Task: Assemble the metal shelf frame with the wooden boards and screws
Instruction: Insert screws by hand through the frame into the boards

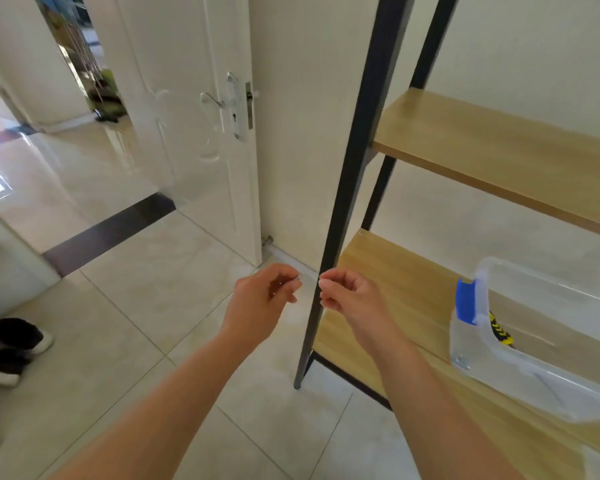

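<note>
The frame (pixel 343 188) stood upright on the floor with two boards (pixel 499 150) fitted. The left hand (pixel 264 299) pinched a small screw (pixel 297 278) beside the front post; the right hand (pixel 347 296), fingers curled, held nothing discernible. Step in hand: fastening. Next, the screw needs aligning with a post hole.

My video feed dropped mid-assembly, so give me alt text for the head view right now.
Both hands are raised beside the front upright of the metal shelf frame: the left hand pinches a small screw, the right hand has curled fingers at the post. Two wooden boards sit in the frame; the lower board carries a clear plastic box.
</note>
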